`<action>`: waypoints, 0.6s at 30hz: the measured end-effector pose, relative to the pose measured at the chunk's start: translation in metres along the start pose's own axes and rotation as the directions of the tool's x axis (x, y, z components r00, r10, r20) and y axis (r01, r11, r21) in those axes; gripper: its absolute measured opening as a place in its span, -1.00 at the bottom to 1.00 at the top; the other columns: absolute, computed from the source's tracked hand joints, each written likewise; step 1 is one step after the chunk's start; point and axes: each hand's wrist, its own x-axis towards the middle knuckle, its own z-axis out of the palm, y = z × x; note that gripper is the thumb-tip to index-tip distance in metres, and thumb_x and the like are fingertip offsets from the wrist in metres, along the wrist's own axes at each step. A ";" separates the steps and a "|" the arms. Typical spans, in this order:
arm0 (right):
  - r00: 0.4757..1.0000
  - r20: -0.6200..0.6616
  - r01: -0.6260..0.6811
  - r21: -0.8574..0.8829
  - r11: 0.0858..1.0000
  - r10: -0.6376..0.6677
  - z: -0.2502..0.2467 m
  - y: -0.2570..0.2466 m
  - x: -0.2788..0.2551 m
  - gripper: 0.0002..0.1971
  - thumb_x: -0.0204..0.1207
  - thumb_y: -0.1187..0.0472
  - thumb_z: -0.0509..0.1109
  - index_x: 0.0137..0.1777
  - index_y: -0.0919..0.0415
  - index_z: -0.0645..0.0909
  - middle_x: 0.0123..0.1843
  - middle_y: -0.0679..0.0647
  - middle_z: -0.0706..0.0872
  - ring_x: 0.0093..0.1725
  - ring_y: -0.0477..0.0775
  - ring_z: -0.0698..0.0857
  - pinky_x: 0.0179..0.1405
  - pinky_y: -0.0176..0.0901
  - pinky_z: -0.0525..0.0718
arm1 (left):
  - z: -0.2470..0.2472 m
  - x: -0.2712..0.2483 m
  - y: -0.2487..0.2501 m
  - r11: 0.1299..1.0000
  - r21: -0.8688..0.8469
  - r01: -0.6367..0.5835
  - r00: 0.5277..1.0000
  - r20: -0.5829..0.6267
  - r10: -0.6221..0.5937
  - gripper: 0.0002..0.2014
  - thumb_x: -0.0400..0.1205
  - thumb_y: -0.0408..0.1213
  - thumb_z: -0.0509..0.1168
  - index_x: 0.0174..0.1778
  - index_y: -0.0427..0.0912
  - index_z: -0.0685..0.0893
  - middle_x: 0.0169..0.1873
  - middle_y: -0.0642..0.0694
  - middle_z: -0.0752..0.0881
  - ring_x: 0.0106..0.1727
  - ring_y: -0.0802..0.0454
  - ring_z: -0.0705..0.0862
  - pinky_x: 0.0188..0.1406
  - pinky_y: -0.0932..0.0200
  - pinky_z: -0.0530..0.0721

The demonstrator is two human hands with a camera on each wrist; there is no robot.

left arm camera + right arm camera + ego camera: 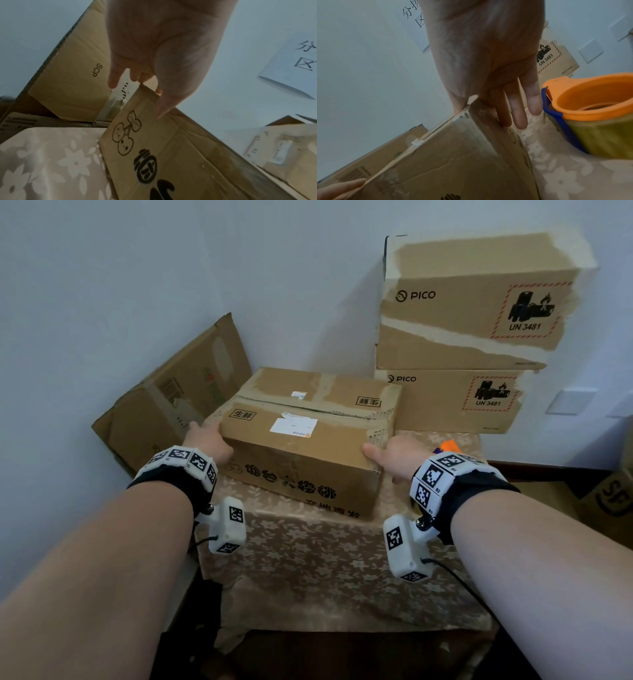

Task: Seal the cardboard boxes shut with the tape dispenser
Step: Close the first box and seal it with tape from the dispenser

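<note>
A closed brown cardboard box (298,440) with black printed characters and a white label sits on the cloth-covered table (308,559). My left hand (209,440) presses its left end, fingers straight behind the corner (113,79) and thumb on the front face. At the other end my right hand (390,453) lies flat, fingers (518,115) straight down the side and thumb on the top edge. The box top shows old clear tape (479,128) and a seam between its flaps. An orange and blue tape dispenser (590,108) stands on the table just right of my right hand, mostly hidden behind it in the head view (448,446).
Two stacked PICO boxes (472,302) stand behind and to the right, against the wall. A flattened carton (171,398) leans on the wall at the left. Another box (613,498) sits lower at the far right. The table's near half shows only the floral cloth.
</note>
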 end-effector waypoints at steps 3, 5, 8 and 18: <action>0.999 0.015 -0.042 0.089 0.995 0.041 0.003 -0.002 -0.001 -0.42 0.74 -0.14 -0.07 0.21 0.36 0.57 -0.01 0.27 0.75 -0.06 0.20 0.76 0.04 0.00 0.71 | -0.004 0.002 -0.007 0.999 -0.026 -0.042 0.999 -0.024 0.042 -0.30 0.50 -0.32 0.32 0.60 -0.06 0.28 0.36 -0.33 0.52 0.22 -0.30 0.60 0.06 0.02 0.59; 0.993 0.063 -0.107 0.180 0.978 0.097 0.007 -0.002 0.003 -0.33 0.68 -0.26 -0.02 0.31 0.36 0.54 -0.11 0.24 0.82 -0.15 0.17 0.82 0.02 0.05 0.76 | -0.006 0.000 -0.011 0.998 -0.044 -0.043 0.999 -0.013 0.043 -0.25 0.50 -0.33 0.36 0.62 0.02 0.26 0.38 -0.30 0.52 0.20 -0.27 0.62 0.00 0.07 0.57; 0.982 0.114 -0.177 0.266 0.948 0.151 0.008 -0.003 0.006 -0.28 0.63 -0.31 0.05 0.47 0.31 0.43 -0.27 0.20 0.83 -0.23 0.14 0.84 -0.05 0.07 0.80 | -0.011 -0.011 -0.016 0.999 -0.032 -0.036 0.999 -0.002 0.036 -0.25 0.48 -0.28 0.42 0.61 0.03 0.30 0.39 -0.27 0.51 0.21 -0.25 0.62 0.00 0.08 0.57; 0.985 0.122 -0.146 0.223 0.964 0.120 0.001 -0.024 -0.026 -0.53 0.71 -0.13 0.12 0.25 0.33 0.47 -0.33 0.18 0.65 -0.39 0.12 0.61 -0.39 -0.13 0.59 | -0.032 -0.055 -0.044 0.957 0.291 0.009 0.989 0.141 -0.053 -0.56 0.53 -0.13 0.46 0.24 -0.26 0.56 0.15 -0.18 0.68 0.04 -0.05 0.63 -0.01 0.08 0.61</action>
